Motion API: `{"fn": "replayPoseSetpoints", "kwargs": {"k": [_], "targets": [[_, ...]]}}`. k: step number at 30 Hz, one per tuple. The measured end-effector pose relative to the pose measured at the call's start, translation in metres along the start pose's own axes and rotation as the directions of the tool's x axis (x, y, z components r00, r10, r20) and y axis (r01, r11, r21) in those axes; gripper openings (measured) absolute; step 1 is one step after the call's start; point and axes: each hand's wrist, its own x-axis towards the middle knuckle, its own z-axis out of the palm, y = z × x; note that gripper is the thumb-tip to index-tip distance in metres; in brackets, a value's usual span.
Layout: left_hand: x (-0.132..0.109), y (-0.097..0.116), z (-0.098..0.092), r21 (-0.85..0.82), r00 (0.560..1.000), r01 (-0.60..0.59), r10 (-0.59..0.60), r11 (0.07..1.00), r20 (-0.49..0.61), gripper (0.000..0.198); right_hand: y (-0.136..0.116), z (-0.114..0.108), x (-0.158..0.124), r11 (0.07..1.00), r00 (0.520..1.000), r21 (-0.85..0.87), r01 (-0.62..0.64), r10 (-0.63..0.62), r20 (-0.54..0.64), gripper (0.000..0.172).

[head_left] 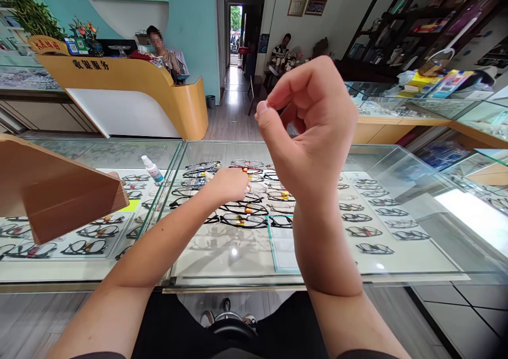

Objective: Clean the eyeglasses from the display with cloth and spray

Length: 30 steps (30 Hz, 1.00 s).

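- The person's bare right hand (317, 120) is raised in front of the camera, thumb and index fingertip meeting in a narrow pinch; whether anything tiny sits between them I cannot tell.
- The bare left hand (230, 184) reaches forward over the clear glass display case (222, 261), fingers curled inward; a bit of whitish material shows beside it, but whether it is gripped I cannot tell.
- Rows of mostly black-rimmed spectacle frames (244, 221) lie in the case, below and around the left hand.
- A pale panel with a turquoise edge (284, 253) lies nearer the body, beside the right forearm.
- A white spray bottle with a blue label (152, 169) stands left of the left hand.
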Motion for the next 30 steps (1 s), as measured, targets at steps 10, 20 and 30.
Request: {"fn": "replayPoseSetpoints", "kwargs": {"k": [10, 20, 30], "targets": [[0.015, -0.007, 0.015, -0.015, 0.997, 0.022, -0.023, 1.000, -0.069, 0.035, -0.002, -0.001, -0.001, 0.998, 0.998, -0.003, -0.057, 0.057, 0.038, 0.014], [0.024, -0.009, 0.025, -0.030, 0.996, 0.007, -0.009, 1.000, -0.085, 0.025, -0.002, -0.002, -0.001, 0.999, 0.998, -0.002, -0.037, 0.037, 0.060, 0.011], [0.026, -0.009, 0.028, -0.057, 0.994, -0.003, -0.003, 0.998, -0.111, 0.026, 0.000, 0.001, 0.000, 0.999, 0.997, 0.001, -0.039, 0.039, 0.062, 0.010]]}}
